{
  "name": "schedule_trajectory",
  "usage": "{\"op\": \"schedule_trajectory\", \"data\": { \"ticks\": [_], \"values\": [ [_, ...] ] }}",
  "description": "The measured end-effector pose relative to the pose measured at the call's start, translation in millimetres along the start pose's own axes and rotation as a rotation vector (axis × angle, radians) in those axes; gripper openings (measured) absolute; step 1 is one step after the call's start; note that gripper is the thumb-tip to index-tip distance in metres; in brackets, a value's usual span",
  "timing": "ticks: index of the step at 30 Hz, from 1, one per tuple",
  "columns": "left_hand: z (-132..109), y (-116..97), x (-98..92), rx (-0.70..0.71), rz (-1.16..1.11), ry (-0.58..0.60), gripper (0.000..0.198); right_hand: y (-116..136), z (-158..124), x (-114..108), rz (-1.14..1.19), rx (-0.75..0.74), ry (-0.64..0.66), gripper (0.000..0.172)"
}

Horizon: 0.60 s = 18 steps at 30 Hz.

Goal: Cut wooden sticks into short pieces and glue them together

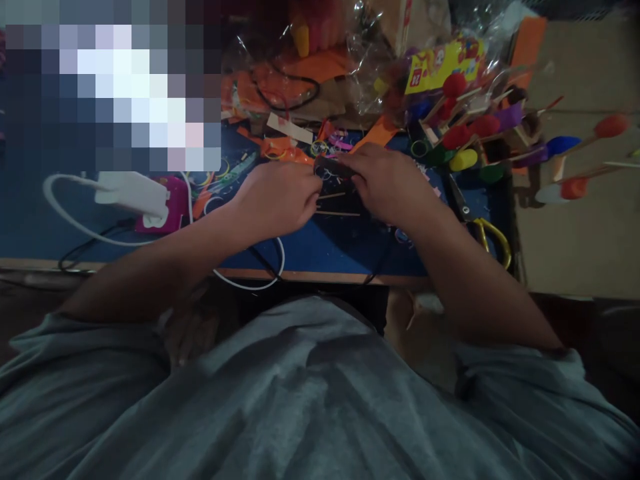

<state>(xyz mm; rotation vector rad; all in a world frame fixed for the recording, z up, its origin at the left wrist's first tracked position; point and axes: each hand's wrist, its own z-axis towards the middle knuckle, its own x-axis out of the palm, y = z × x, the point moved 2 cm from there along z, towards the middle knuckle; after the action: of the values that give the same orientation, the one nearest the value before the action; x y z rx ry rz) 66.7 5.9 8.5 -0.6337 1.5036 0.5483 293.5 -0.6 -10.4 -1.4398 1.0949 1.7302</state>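
Head view: the dark piece could twist or slip if your two hands pull unevenly; a low left hand could knock the thin sticks just nearer. Piece sits between hands: right of your left, left of your right hand. Right fingers pinch its right end; left fingers curl at its left end, can't tell if gripping. Scissors lie farther right.
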Motion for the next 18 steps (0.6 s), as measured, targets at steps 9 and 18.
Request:
{"op": "schedule_trajectory", "data": {
  "ticks": [9,18],
  "values": [
    [-10.5,15.8,10.0,-0.052,-0.183,-0.124,0.029,15.2,-5.7,-0.8,0.111,-0.227,0.043,0.015],
    [-7.3,15.6,21.3,0.096,-0.316,-0.089,0.027,22.8,-4.9,3.0,0.086,-0.268,0.134,0.019]
  ]
}}
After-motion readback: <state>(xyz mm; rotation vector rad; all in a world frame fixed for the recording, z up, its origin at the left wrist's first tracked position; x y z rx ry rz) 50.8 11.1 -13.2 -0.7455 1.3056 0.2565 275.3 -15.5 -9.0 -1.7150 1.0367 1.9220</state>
